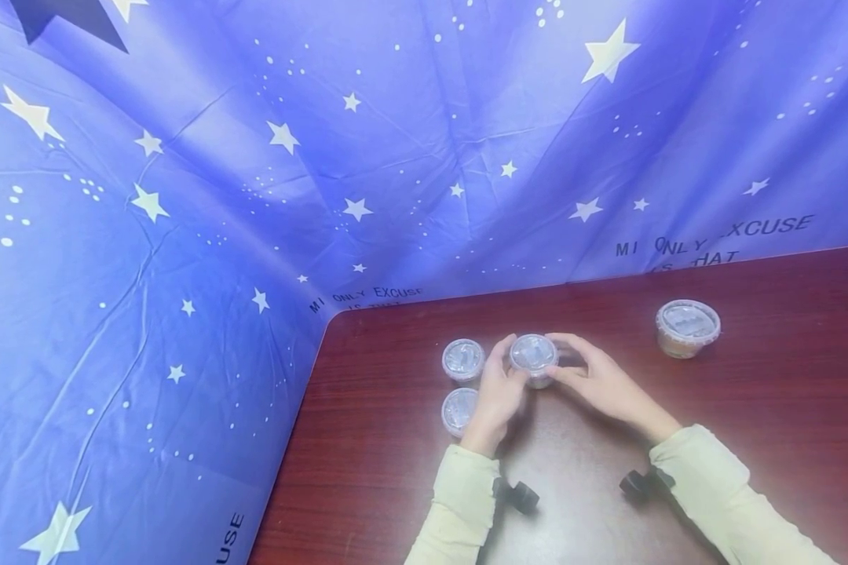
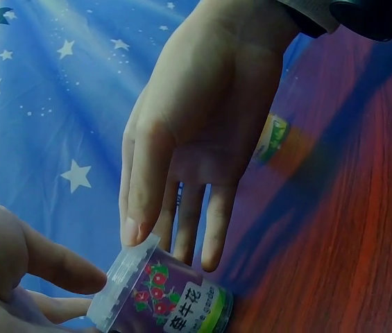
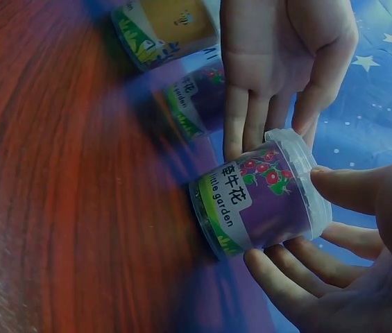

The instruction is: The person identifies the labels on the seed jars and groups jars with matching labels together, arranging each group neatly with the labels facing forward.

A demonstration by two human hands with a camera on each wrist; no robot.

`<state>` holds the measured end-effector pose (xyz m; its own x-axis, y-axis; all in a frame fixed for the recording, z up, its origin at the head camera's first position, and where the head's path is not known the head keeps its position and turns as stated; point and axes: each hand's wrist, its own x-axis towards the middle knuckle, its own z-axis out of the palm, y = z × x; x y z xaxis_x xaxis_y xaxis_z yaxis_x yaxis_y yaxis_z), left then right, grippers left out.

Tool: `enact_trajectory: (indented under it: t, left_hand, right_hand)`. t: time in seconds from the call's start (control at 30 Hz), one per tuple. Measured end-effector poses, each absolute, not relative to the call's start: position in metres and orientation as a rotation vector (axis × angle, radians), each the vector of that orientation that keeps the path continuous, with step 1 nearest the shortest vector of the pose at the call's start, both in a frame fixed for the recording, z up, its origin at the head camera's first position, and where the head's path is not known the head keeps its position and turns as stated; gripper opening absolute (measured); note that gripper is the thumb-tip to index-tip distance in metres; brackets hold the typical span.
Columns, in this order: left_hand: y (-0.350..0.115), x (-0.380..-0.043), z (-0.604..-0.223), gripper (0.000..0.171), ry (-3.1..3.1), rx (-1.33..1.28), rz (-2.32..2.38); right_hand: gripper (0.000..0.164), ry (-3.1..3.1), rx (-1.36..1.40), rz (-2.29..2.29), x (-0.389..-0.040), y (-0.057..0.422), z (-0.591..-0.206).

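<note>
A small clear plastic cup with a white lid (image 1: 534,352) is between my two hands on the table. Its purple label (image 3: 272,208) carries red flowers and "little garden" lettering. My left hand (image 1: 500,392) holds the cup's left side, thumb at the lid rim (image 2: 152,244) and the other fingers reaching down behind. From the right, my right hand (image 1: 604,384) grips it with the thumb on the lid edge and fingers round the side. In the right wrist view the cup appears tilted, an effect of the camera angle. Two like cups stand just left of my left hand.
The back-left lidded cup (image 1: 462,359) and the front-left one (image 1: 458,412) stand close together; my left hand partly covers the front one. Another lidded cup (image 1: 688,329) stands apart at the back right. A blue star-patterned cloth (image 1: 410,157) borders the reddish-brown table (image 1: 367,486).
</note>
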<state>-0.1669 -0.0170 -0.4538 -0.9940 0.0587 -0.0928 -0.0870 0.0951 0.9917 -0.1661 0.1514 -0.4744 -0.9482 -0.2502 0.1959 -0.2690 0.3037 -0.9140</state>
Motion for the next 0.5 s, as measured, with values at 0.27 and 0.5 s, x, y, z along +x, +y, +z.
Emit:
enact_trajectory:
  t: [0.27, 0.5]
  left_hand:
    - [-0.0138, -0.1672, -0.4537, 0.057, 2.339, -0.063, 1.978]
    - [-0.0141, -0.167, -0.4545, 0.056, 2.397, -0.053, 1.949]
  right_hand:
    - [0.051, -2.512, 0.498, 1.783, -0.1681, 0.1473, -0.4774]
    - [0.052, -2.516, 0.484, 1.797, -0.169, 0.1444, -0.4791]
